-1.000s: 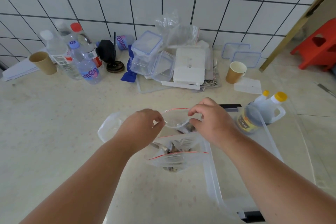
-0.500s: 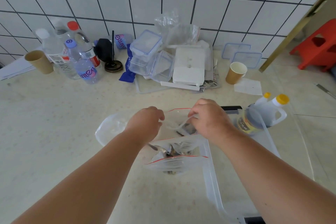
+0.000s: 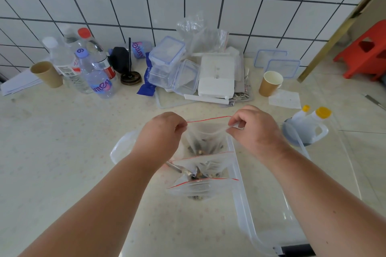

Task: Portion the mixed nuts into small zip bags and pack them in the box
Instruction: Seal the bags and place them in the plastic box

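from the head camera, we see two bare hands lifting one small zip bag by its red-striped mouth above a pale speckled counter. the left hand pinches the bag's left top corner, fingers curled; the right hand pinches the right top corner the same way, and the mouth is stretched taut between them. a small heap of mixed nuts sits in the bottom of this bag.

just below it we count one larger zip bag, lying open on the counter with nuts inside and one metal spoon poking into its mouth. to its right, one clear plastic box stands, its near wall touching the larger bag. left of the hands, one crumpled clear bag lies partly hidden behind the left wrist.

along the tiled wall we count two brown paper cups: one cup on the left, one cup on the right. four upright water bottles cluster near the left cup, as far as we can tell. a heap of clear lidded containers sits in the middle, beside one white flat box. two blue-rimmed lids lean on the wall. one jug with two yellow caps stands beyond the clear box, and one red stool is on the floor at far right.
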Action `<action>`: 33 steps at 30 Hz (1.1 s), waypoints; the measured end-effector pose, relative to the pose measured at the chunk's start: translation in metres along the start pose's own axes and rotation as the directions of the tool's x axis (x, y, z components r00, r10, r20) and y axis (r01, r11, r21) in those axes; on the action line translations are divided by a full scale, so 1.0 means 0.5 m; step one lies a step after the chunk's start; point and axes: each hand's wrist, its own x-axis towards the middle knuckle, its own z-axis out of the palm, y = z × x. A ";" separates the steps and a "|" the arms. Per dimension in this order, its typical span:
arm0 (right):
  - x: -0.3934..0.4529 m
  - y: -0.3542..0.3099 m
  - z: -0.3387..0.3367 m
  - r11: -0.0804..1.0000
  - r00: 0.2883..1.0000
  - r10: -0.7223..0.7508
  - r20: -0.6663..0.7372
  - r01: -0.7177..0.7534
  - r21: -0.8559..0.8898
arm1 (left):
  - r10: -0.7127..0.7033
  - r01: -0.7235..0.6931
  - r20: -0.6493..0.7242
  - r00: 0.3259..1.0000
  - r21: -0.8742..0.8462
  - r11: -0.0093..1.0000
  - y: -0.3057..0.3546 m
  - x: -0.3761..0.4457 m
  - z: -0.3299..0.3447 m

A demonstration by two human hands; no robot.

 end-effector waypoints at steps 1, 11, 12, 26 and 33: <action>-0.001 -0.001 -0.004 1.000 1.000 0.007 0.006 -0.007 0.002 | 0.011 -0.012 -0.025 1.000 -0.012 1.000 0.002 -0.001 -0.007; -0.025 -0.002 0.002 0.993 0.969 0.107 0.222 -0.091 -0.080 | 0.022 -0.033 0.204 0.979 0.052 0.998 -0.014 -0.018 -0.017; -0.025 -0.002 0.002 0.992 0.969 0.107 0.222 -0.091 -0.083 | 0.013 -0.026 0.214 0.977 0.055 0.998 -0.016 -0.020 -0.018; -0.024 -0.038 0.033 0.994 0.970 -0.034 0.240 0.059 -0.096 | -0.062 0.074 0.102 0.993 -0.117 0.990 -0.025 -0.045 0.004; -0.005 -0.087 0.071 0.991 0.952 -0.053 0.301 0.088 -0.105 | -0.046 0.063 0.115 0.992 -0.145 0.987 -0.023 -0.048 0.010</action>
